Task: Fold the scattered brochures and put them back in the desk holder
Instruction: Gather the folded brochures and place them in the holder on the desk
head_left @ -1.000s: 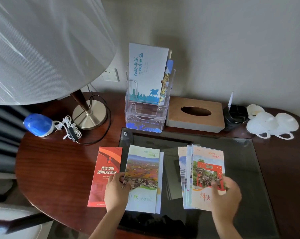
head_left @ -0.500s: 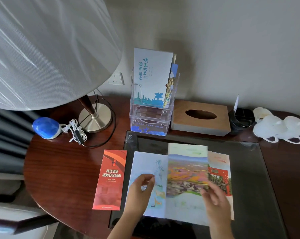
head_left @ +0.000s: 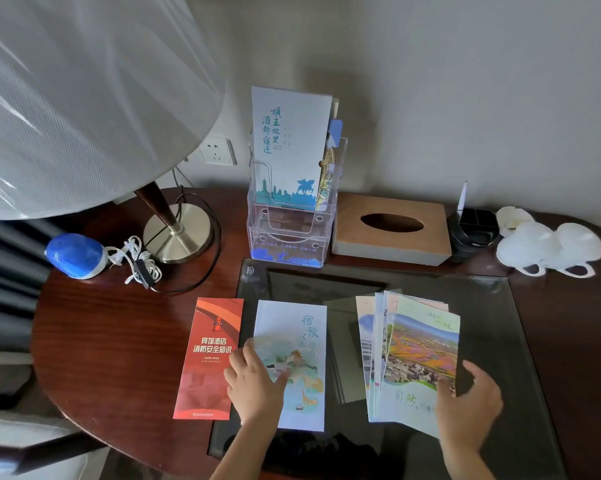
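- Brochures lay flat in front of the holder (head_left: 288,252), not yet slotted in. One blue-and-white brochure (head_left: 290,140) stood upright in the holder's back pocket.
- Straight in front of the holder lay a pale brochure (head_left: 301,341). A red brochure (head_left: 211,355) lay just beside it, front-left of the holder, and a fanned stack (head_left: 422,351) lay front-right.
- On the pale brochure's left edge rested the left hand (head_left: 254,386), fingers flat and released, thumb on the cover, gripping nothing.
- At the stack's corner farthest from the holder sat the right hand (head_left: 468,410), fingers spread and loose, thumb touching the top sheet. No grasp showed.
- By the look of them the sheets were thin, light, bendy and probably glossy. On the glass mat (head_left: 482,306) in front of the holder they would likely slide rather than lift.
- Pinning one with a flat palm and raising a corner or long edge between thumb and forefinger seemed the sound hold. A hard pinch mid-sheet risked a stray crease.
- The fan would probably want squaring first.
- The holder's front pocket looked empty, and a brochure would likely go in easiest bottom edge first.
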Motion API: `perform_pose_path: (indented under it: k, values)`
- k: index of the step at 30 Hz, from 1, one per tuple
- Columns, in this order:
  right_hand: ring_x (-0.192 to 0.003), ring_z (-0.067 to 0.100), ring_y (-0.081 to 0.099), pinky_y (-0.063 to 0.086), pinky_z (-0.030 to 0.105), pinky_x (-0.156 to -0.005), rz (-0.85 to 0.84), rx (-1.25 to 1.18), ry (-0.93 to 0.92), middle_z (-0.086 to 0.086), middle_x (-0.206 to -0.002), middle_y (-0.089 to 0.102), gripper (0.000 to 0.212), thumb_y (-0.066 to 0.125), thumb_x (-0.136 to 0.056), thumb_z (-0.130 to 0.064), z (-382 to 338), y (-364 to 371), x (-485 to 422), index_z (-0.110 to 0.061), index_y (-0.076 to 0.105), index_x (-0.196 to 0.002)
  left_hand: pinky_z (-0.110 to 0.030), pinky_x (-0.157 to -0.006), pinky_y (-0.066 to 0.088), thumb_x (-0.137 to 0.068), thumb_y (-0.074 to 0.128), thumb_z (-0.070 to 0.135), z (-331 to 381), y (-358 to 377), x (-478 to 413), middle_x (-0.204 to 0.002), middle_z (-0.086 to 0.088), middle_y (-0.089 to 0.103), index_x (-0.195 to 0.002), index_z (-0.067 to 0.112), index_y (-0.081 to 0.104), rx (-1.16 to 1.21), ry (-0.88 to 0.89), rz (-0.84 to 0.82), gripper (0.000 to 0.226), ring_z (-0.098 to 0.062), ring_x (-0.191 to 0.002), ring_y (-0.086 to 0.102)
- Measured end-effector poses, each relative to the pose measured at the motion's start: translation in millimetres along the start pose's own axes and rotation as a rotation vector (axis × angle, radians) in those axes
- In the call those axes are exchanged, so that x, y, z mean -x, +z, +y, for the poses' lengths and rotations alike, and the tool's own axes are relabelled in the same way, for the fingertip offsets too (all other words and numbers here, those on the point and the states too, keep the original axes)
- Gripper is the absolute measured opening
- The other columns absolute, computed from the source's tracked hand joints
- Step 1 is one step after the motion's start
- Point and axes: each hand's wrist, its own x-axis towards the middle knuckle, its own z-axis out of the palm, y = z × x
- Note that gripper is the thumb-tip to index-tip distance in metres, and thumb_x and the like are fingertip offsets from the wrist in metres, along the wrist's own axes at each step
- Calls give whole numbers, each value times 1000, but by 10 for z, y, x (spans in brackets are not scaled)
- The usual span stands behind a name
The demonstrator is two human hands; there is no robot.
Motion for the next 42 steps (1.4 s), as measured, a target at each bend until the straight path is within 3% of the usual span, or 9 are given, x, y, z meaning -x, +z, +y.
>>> perform_pose_path:
  k: [7,11,15,20,26,31,34,38,42]
  values:
    - [-130,20,40,35,39,-107,-288,-274,-415,2,-132,51,42,73,-78,-1,-526,193,819,-17,59,-114,-42,-96,39,-61,83,47,34,-53,-128,-127,-11,45,-127,15,37,91,-29,-70,86,-34,-117,41]
    - [-121,11,48,45,29,-100,-520,-319,-387,-4,-127,52,36,70,-81,-4,-660,380,1055,-18,59,-113,-46,-91,42,-71,78,41,-183,-222,-180,-127,-13,50,-126,12,48,72,57,172,69,-36,-113,44]
    - [-108,13,52,45,26,-92,-682,-287,-202,-13,-106,51,26,70,-84,-12,-691,527,1102,-22,57,-104,-53,-92,43,-69,80,37,-573,-498,-399,-132,-20,45,-129,10,46,129,-191,276,74,-41,-118,40]
    - [-102,12,48,42,27,-92,-712,-250,-46,-9,-104,51,31,72,-81,-15,-707,660,1043,-22,54,-105,-49,-88,45,-59,85,44,-815,-622,-608,-122,-13,50,-124,13,45,68,-213,95,83,-38,-113,50]
    - [-98,18,56,43,23,-77,-711,-290,40,0,-103,58,33,71,-78,-6,-766,772,1008,-13,53,-105,-40,-73,51,-80,74,26,-809,-723,-760,-79,-6,68,-86,10,66,409,-55,-97,19,-32,-81,66]
    - [-96,19,62,51,29,-78,-719,-321,36,1,-102,62,31,70,-78,-4,-800,820,950,-16,51,-99,-44,-78,53,-91,61,26,-709,-955,-761,-92,-12,69,-91,9,60,733,-28,-28,17,-32,-89,66]
    - [-100,21,62,54,37,-86,-698,-330,66,3,-105,63,30,70,-81,-10,-797,827,911,-12,53,-105,-38,-79,52,-88,66,20,-473,-798,-520,-92,-8,69,-95,10,61,682,94,-72,13,-25,-86,64]
    - [-94,16,58,48,27,-75,-639,-266,95,4,-107,61,35,64,-89,-26,-798,853,881,-9,52,-117,-30,-65,46,-86,67,21,-189,-313,-146,-88,-3,64,-88,16,57,610,49,-57,12,-18,-77,60]
    - [-97,19,62,52,28,-76,-625,-118,34,9,-114,64,45,62,-89,-33,-797,906,872,-8,50,-124,-36,-85,41,-82,70,13,-138,-16,-20,-115,-16,50,-110,4,55,482,-63,86,33,-29,-97,51]
